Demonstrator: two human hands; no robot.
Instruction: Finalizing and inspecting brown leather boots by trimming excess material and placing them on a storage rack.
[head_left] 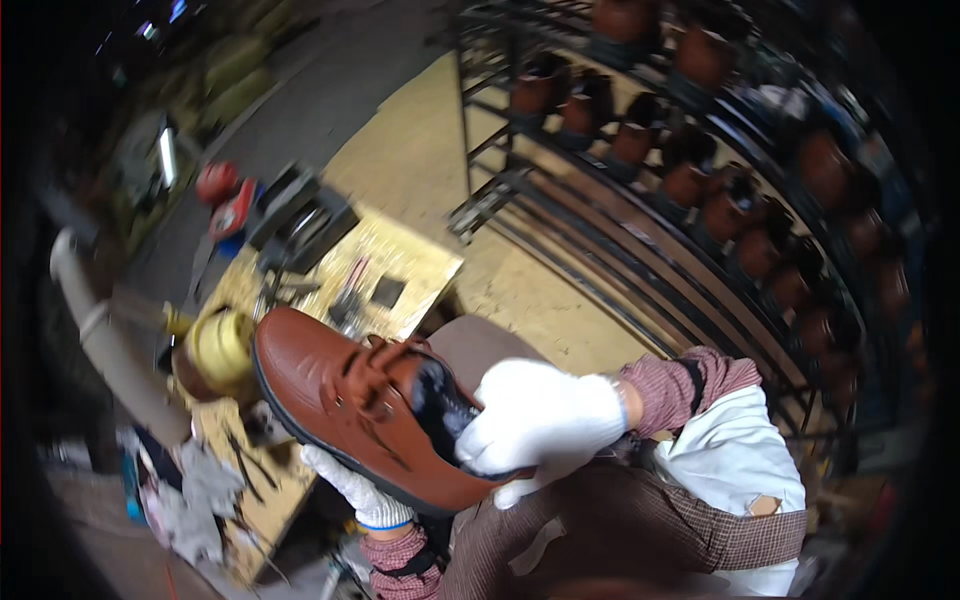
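Our left hand (355, 490) cups the shoe (315, 370) underneath, our right hand (545, 415) grips its heel (450, 487); we judge it light, firm-soled, best held there

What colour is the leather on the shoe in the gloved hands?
Reddish brown; the shoe shows best in the head view.

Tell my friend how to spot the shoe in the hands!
Start at the big rack on the right, then go left to the pale wooden table. Nearer the person, a white-gloved left hand is under a reddish-brown lace-up shoe, and a white-gloved right hand is at its opening. Unlike the shoes on the rack, this one is in the hands.
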